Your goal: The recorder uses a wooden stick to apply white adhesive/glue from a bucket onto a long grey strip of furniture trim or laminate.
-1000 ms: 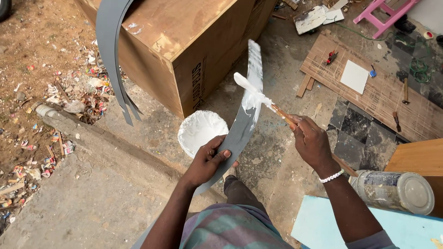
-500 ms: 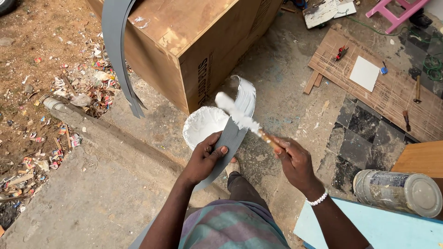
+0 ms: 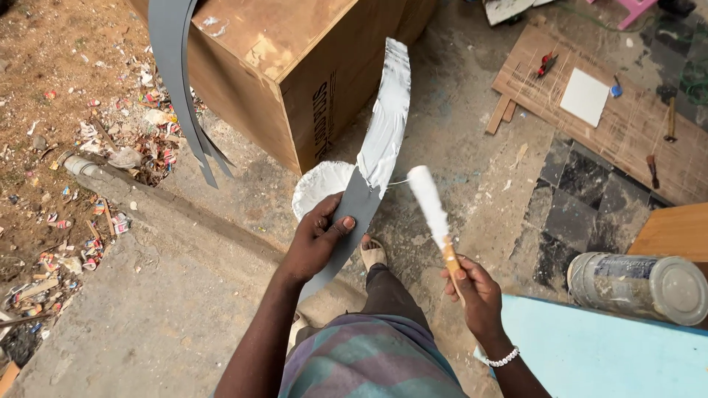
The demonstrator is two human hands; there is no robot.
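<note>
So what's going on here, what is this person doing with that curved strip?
A person holds a curved grey strip in the left hand; its upper half is coated white. The right hand holds a paint-loaded brush just off the strip, not touching it. A white bowl sits on the ground behind, beside a cardboard box. A tin lies on its side at right.

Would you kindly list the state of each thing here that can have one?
Curved grey strip: upper part painted white, lower part bare grey.
Paintbrush: loaded with white paint, off the strip.
Paint bowl: holds white paint.
Tin can: lying on its side, lid on.
Left hand: gripping strip.
Right hand: gripping paintbrush.
</note>
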